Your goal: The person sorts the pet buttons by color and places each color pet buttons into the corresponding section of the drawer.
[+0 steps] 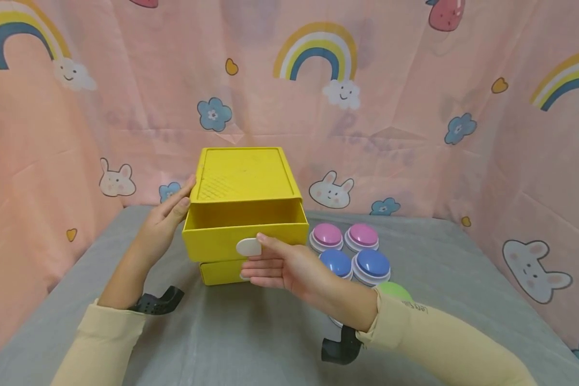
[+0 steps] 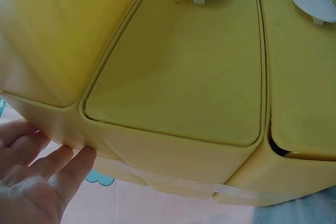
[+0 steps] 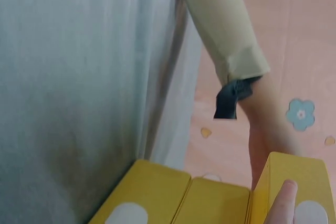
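A yellow drawer box (image 1: 243, 174) stands on the grey cloth, its top drawer (image 1: 212, 244) pulled out and no contents visible inside. My right hand (image 1: 289, 265) is at the front, thumb on the white handle (image 1: 247, 246) and fingers just beneath it, pinching it. In the right wrist view, one fingertip (image 3: 286, 195) lies against the protruding drawer beside its white handle (image 3: 311, 213). My left hand (image 1: 156, 228) rests straight fingers against the box's left side. The left wrist view shows those fingertips touching the yellow wall (image 2: 184, 148), with a lower drawer front (image 2: 184, 66) shut.
Right of the box stand several round push buttons: pink (image 1: 327, 235), blue (image 1: 373, 264) and a green one (image 1: 394, 291) partly behind my right sleeve. Grey cloth (image 1: 231, 343) covers the table. A pink patterned curtain (image 1: 391, 145) surrounds the back and sides.
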Demonstrator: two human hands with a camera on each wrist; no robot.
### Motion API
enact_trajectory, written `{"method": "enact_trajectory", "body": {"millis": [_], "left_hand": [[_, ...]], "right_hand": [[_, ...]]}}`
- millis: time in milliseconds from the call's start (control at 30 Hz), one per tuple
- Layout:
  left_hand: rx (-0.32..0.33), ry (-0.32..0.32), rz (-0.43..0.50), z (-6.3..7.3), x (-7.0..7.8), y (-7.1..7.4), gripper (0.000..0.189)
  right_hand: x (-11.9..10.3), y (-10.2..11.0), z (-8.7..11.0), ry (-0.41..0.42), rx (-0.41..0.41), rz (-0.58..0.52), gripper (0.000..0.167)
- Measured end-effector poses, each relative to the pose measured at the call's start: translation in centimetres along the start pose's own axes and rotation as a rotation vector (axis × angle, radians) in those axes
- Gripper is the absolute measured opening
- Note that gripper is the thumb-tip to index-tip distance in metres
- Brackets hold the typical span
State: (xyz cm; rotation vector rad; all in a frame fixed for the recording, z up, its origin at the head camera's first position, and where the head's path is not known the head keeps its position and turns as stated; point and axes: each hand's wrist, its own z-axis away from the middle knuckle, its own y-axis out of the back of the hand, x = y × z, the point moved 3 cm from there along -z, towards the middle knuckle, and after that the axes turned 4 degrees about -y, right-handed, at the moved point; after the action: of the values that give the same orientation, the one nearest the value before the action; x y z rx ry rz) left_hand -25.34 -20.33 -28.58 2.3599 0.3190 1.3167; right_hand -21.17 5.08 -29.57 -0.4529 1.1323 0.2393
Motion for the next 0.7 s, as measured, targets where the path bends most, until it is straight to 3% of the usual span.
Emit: {"method": "enact_trajectory", "body": {"millis": [267, 700], "left_hand": [[-0.001, -0.016, 0.018, 0.0, -0.1, -0.1, 0.051], [0.012, -0.026, 0.013, -0.1, 0.0, -0.1, 0.051]], "right_hand": [[0.9, -0.3, 1.7, -0.012, -0.036, 0.0, 0.058], [1.8, -0.6, 3.3, -0.029, -0.023, -0.007, 0.055]]}}
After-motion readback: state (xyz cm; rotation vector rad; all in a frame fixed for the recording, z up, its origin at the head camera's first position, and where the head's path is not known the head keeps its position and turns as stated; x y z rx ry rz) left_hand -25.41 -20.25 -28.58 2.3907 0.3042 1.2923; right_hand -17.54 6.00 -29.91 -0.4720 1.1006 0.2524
